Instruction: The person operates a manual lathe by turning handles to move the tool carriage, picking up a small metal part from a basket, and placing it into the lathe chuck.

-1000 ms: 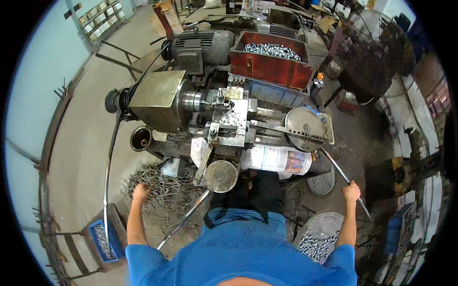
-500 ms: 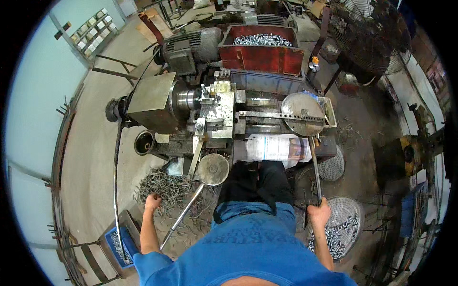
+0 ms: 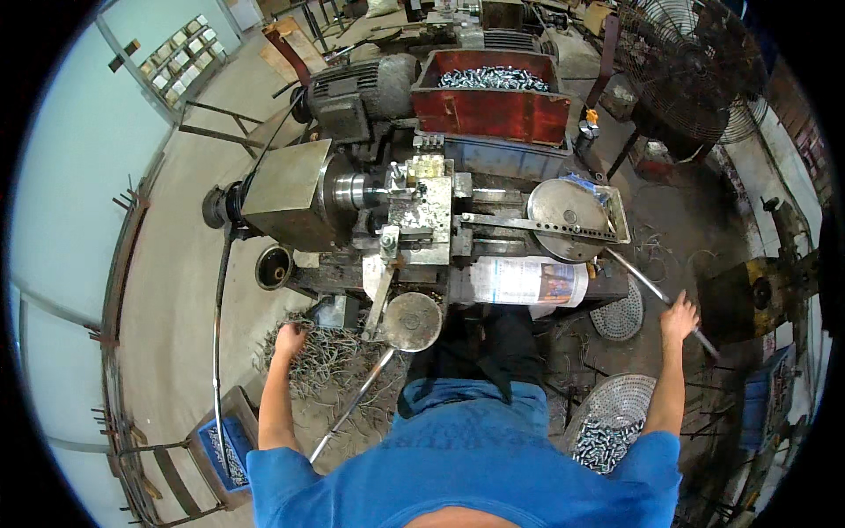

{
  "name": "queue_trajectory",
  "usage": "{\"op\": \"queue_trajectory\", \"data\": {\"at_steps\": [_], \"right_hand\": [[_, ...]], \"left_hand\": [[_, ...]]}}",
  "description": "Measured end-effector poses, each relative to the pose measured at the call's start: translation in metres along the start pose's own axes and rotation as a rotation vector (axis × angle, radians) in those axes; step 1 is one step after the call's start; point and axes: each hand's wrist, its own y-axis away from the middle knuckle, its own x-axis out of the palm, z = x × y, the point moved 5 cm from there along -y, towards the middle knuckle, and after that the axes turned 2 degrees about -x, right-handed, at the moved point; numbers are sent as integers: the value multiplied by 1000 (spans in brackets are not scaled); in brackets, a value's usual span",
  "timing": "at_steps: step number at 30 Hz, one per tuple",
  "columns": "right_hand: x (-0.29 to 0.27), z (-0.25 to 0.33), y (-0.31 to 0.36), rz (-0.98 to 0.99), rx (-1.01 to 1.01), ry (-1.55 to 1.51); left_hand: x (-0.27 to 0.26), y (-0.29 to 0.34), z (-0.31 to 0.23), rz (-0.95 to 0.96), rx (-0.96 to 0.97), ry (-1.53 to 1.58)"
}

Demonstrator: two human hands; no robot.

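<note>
My right hand (image 3: 678,319) is on a long metal lever (image 3: 647,283), which slants out from the round plate (image 3: 568,220) at the right of the lathe. My left hand (image 3: 291,340) is closed above a heap of metal shavings (image 3: 330,352); what it holds, if anything, is too small to make out. Between that hand and my legs, a second lever (image 3: 352,403) runs up to a smaller round disc (image 3: 413,322). At the lathe's middle, the chuck (image 3: 350,191) faces a tool slide (image 3: 422,211) with clamped tool holders.
Behind the lathe stands a red bin (image 3: 493,113) of small metal parts, beside a motor (image 3: 365,92). A perforated basket (image 3: 629,392) and a blue tray (image 3: 233,431) also hold parts. A large fan (image 3: 695,70) stands at the far right.
My right hand has swung the lever outward to the right and away from my body. My left hand has risen slightly toward the lathe, and the whole view has shifted a little.
</note>
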Motion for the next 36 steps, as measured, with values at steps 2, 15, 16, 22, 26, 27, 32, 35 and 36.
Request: {"op": "queue_trajectory", "data": {"at_steps": [2, 15, 16, 22, 26, 27, 32, 35, 36], "right_hand": [[-48, 49, 5, -170, -136, -172], [-76, 147, 150, 36, -444, -800], [-89, 152, 149, 10, -465, -812], [-144, 158, 106, -124, -570, -861], [-196, 208, 79, -170, -764, -995], [-216, 232, 76, -205, -848, -1045], [-328, 369, 96, -337, -1290, -1175], [-350, 456, 112, -443, -1443, -1065], [-352, 481, 115, -411, -1462, -942]], "left_hand": [[-9, -13, -17, 17, -69, -67], [109, -26, -50, -224, -362, 26], [107, -29, -47, -223, -338, 17], [66, -36, -20, 113, -58, -359], [78, -24, -6, 67, -216, -178], [81, -15, 1, 55, -226, -127], [-3, 6, 12, -71, -53, 84], [-130, 32, -9, -346, -52, 87], [-175, 47, -19, -473, -24, 112]]}}
